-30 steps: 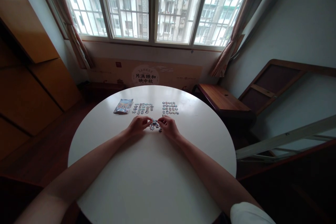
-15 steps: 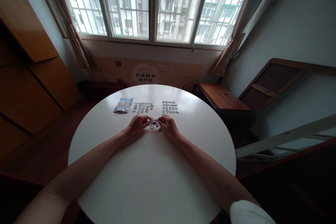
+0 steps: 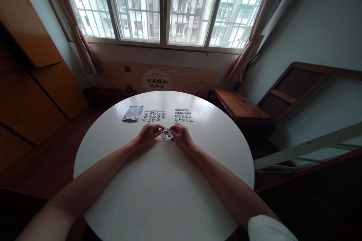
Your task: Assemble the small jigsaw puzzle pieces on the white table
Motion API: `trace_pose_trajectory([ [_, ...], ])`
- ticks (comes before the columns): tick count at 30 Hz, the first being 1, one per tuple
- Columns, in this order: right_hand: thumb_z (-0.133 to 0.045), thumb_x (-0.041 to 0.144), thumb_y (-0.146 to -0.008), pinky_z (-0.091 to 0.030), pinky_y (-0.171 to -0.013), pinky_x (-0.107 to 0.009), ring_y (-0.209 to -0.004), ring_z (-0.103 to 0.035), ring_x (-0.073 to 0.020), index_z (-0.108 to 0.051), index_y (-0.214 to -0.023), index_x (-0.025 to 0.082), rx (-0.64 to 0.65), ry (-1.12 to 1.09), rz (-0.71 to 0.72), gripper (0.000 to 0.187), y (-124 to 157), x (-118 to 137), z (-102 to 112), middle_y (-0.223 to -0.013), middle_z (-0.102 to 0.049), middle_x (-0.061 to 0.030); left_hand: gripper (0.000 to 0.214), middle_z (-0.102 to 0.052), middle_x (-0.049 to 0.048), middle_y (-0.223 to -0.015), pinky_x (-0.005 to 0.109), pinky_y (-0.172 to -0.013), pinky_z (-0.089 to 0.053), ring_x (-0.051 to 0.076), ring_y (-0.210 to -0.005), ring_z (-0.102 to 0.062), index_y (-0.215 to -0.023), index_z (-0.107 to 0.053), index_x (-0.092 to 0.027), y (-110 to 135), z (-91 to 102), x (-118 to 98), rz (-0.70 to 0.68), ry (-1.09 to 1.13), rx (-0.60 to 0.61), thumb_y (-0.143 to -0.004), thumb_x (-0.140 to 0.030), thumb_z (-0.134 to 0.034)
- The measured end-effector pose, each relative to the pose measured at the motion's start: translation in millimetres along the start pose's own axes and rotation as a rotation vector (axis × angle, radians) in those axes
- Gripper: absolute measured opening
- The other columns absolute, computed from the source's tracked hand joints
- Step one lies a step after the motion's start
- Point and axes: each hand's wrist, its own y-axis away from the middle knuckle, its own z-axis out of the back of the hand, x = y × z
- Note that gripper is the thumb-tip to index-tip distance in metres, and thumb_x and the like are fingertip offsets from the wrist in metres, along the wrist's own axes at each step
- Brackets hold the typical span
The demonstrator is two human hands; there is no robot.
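Small jigsaw puzzle pieces (image 3: 165, 136) lie in a loose cluster on the white round table (image 3: 158, 184). My left hand (image 3: 149, 131) is at the cluster's left side, thumb and fingertips pinched together on a puzzle piece. From the right, my right hand (image 3: 181, 134) also pinches at a small piece beside the cluster. The two hands' fingertips are a short gap apart, and the pieces there are too small to tell one from another. Beyond the hands, more pieces lie in rows, one group at left (image 3: 153, 116) and another at right (image 3: 183, 115).
A colourful printed packet (image 3: 132, 113) lies left of the rows. Behind the table are a printed board (image 3: 113, 75) and a barred window. A wooden bench (image 3: 241, 104) stands at the back right, and cabinets (image 3: 53, 86) line the left.
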Motion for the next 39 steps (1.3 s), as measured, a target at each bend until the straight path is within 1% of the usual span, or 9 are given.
trace_pose_trajectory([
  [6, -0.059, 0.019, -0.080, -0.046, -0.060, -0.023, -0.062, -0.056, -0.0107, -0.068, -0.077, 0.016, -0.014, 0.004, 0.011, 0.010, 0.8, -3.1, -1.5, -0.070, -0.059, -0.0013, 0.021, -0.057, -0.0032, -0.050, 0.017, -0.052, -0.034, 0.006, -0.047, -0.047, -0.085, -0.071, -0.015, 0.2, -0.8, 0.2, -0.002, 0.009, 0.007, -0.081, -0.030, -0.056],
  [14, -0.058, 0.020, -0.080, -0.046, -0.059, -0.023, -0.061, -0.056, -0.0105, -0.068, -0.077, 0.015, -0.007, 0.002, 0.012, 0.011, 0.6, -0.1, -0.4, -0.071, -0.059, -0.0019, 0.023, -0.058, -0.0024, -0.051, 0.017, -0.053, -0.035, 0.006, -0.047, -0.048, -0.087, -0.071, -0.015, 0.4, -0.2, -0.3, 0.005, 0.003, 0.023, -0.082, -0.030, -0.055],
  [19, -0.058, 0.021, -0.081, -0.046, -0.059, -0.023, -0.060, -0.056, -0.0103, -0.067, -0.076, 0.015, -0.006, 0.003, 0.005, 0.012, 0.7, -0.3, -0.6, -0.070, -0.059, -0.0017, 0.024, -0.058, -0.0029, -0.051, 0.017, -0.052, -0.034, 0.006, -0.047, -0.047, -0.088, -0.071, -0.015, 0.4, -0.2, -0.5, 0.004, 0.011, 0.007, -0.082, -0.032, -0.055],
  [26, -0.058, 0.024, -0.081, -0.047, -0.060, -0.023, -0.061, -0.057, -0.0107, -0.068, -0.078, 0.015, 0.011, 0.004, -0.008, 0.013, 1.3, 0.0, -0.9, -0.072, -0.059, -0.0025, 0.023, -0.057, -0.0032, -0.050, 0.017, -0.051, -0.034, 0.006, -0.046, -0.046, -0.088, -0.071, -0.015, 0.5, -0.6, 1.0, 0.003, 0.003, 0.018, -0.081, -0.030, -0.056],
  [33, -0.059, 0.021, -0.080, -0.045, -0.060, -0.022, -0.059, -0.056, -0.0098, -0.068, -0.076, 0.015, 0.004, -0.009, -0.010, 0.012, 0.9, 2.8, -0.1, -0.070, -0.059, -0.0016, 0.024, -0.057, -0.0028, -0.049, 0.018, -0.052, -0.034, 0.007, -0.046, -0.046, -0.087, -0.072, -0.015, 0.3, -3.0, 4.0, 0.013, -0.007, 0.017, -0.082, -0.033, -0.056],
  [39, -0.058, 0.021, -0.081, -0.045, -0.061, -0.021, -0.061, -0.057, -0.0100, -0.069, -0.078, 0.015, 0.004, 0.007, -0.001, 0.012, 1.1, 0.1, -1.3, -0.072, -0.061, -0.0016, 0.026, -0.058, -0.0020, -0.049, 0.017, -0.052, -0.034, 0.007, -0.046, -0.047, -0.088, -0.071, -0.014, 0.7, -0.9, 1.8, 0.023, 0.001, 0.033, -0.083, -0.033, -0.055],
])
